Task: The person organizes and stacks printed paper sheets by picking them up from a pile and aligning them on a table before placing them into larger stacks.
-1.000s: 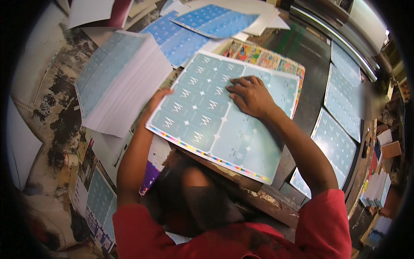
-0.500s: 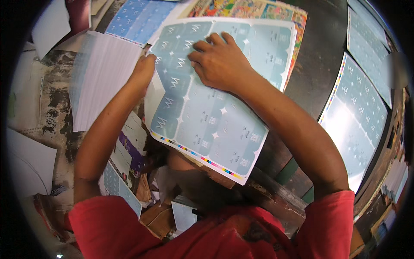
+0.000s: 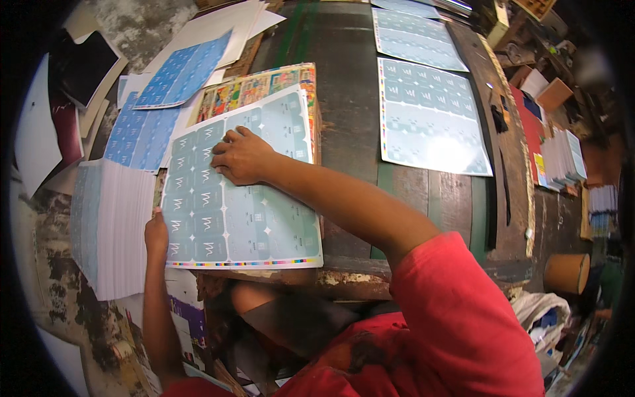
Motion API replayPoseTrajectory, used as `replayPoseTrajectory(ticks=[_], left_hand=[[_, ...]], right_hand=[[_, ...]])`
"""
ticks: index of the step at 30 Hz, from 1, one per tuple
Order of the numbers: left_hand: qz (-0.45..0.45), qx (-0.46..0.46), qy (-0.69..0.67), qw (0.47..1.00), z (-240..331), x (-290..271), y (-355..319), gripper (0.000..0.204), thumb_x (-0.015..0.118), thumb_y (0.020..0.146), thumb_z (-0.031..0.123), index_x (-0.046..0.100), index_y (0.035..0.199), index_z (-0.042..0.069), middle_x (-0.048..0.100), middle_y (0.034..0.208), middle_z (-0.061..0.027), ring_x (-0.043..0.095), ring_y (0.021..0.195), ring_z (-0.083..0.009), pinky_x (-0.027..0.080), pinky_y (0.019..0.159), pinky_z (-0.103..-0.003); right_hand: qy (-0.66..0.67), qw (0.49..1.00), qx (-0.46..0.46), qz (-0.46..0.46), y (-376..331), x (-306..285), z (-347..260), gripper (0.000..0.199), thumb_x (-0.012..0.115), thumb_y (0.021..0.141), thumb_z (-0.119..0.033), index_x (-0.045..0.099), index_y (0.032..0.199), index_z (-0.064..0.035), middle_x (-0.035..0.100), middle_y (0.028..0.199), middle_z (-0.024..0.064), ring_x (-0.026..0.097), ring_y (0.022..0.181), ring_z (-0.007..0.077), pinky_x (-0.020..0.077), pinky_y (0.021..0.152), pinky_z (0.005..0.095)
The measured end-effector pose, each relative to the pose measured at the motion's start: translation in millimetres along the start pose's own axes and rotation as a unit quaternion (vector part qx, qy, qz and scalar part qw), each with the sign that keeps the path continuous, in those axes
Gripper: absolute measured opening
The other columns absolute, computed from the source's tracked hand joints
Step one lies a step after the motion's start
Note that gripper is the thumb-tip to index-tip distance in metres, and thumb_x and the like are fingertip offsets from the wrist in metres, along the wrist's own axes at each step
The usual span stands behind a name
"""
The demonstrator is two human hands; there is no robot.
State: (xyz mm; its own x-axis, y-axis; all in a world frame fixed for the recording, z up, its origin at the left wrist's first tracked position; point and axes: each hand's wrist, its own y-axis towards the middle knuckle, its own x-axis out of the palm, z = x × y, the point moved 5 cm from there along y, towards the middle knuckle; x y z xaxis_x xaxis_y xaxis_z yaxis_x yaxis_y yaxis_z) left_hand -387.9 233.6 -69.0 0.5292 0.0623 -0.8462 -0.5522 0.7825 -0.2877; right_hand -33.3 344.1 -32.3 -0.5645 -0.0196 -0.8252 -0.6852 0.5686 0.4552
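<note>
A large pale blue-green printed sheet (image 3: pixel 218 225) with rows of card designs and a colour strip along its near edge lies in front of me, on a bench. My right hand (image 3: pixel 245 157) rests palm down on its upper middle, fingers loosely bent and apart. At the sheet's left edge, my left hand (image 3: pixel 157 233) grips the border with the thumb showing; its other fingers are mostly hidden. Under the sheet's far side a colourful illustrated board (image 3: pixel 248 87) sticks out. Just left of my left hand stands a thick fanned stack of sheets (image 3: pixel 122 225).
Similar printed sheets (image 3: pixel 430 112) lie on the dark wooden bench (image 3: pixel 344 132) to the right. Darker blue printed sheets (image 3: pixel 188 69) overlap white paper at the far left. A wooden rail (image 3: pixel 506 152) edges the right side, with a brown round container (image 3: pixel 567 273) beyond it.
The view has swung to the right. The large sheet now sits straighter and flatter, its left edge no longer lifted. Both hands stay at the sheet, the right one still on top.
</note>
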Motion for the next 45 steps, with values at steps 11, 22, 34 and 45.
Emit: replayPoseTrajectory(ticks=[11, 22, 34, 45], left_hand=[[0.024, 0.159, -0.572, 0.805, 77.1, -9.6, 16.0, 0.060, 0.044, 0.099, 0.048, 0.054, 0.127, -0.004, 0.061, 0.118, -0.0189, 0.063, 0.101, -0.0283, 0.053, 0.087, -0.035], [-0.006, 0.499, 0.138, 0.856, 206.9, 108.1, -301.6, 0.114, 0.058, 0.073, 0.075, 0.021, 0.150, 0.000, 0.021, 0.156, -0.0214, 0.015, 0.146, -0.0383, 0.008, 0.116, -0.058], [0.023, 0.534, 0.014, 0.845, 206.5, 147.0, -342.9, 0.044, 0.065, 0.089, 0.033, 0.062, 0.121, 0.002, 0.060, 0.128, -0.0162, 0.050, 0.126, -0.0381, 0.028, 0.110, -0.055], [0.066, 0.550, -0.179, 0.813, 228.6, 126.8, -363.6, 0.029, 0.050, 0.099, 0.023, 0.068, 0.087, 0.006, 0.072, 0.088, -0.0088, 0.069, 0.086, -0.0273, 0.035, 0.103, -0.050]], right_hand=[[0.082, 0.994, 0.002, 0.075, 5.2, -3.3, -11.6, 0.025, 0.059, 0.088, -0.029, 0.070, 0.108, -0.0184, 0.067, 0.114, 0.0040, 0.062, 0.094, 0.0284, 0.0469, 0.087, 0.0395], [0.058, 0.954, 0.109, 0.275, -71.6, -153.7, 105.8, 0.045, 0.062, 0.087, -0.027, 0.056, 0.127, -0.0062, 0.056, 0.131, 0.0164, 0.049, 0.125, 0.0336, 0.0345, 0.106, 0.0467], [-0.103, 0.891, 0.433, 0.094, -365.0, -233.1, 268.5, 0.049, 0.044, 0.098, -0.044, 0.068, 0.106, -0.0017, 0.068, 0.101, 0.0213, 0.063, 0.096, 0.0377, 0.0482, 0.087, 0.0456], [0.647, 0.654, 0.391, -0.024, -317.7, -144.7, -19.9, 0.055, 0.052, 0.095, -0.049, 0.058, 0.118, 0.0015, 0.066, 0.088, 0.0131, 0.063, 0.080, 0.0176, 0.0515, 0.075, 0.0312]])
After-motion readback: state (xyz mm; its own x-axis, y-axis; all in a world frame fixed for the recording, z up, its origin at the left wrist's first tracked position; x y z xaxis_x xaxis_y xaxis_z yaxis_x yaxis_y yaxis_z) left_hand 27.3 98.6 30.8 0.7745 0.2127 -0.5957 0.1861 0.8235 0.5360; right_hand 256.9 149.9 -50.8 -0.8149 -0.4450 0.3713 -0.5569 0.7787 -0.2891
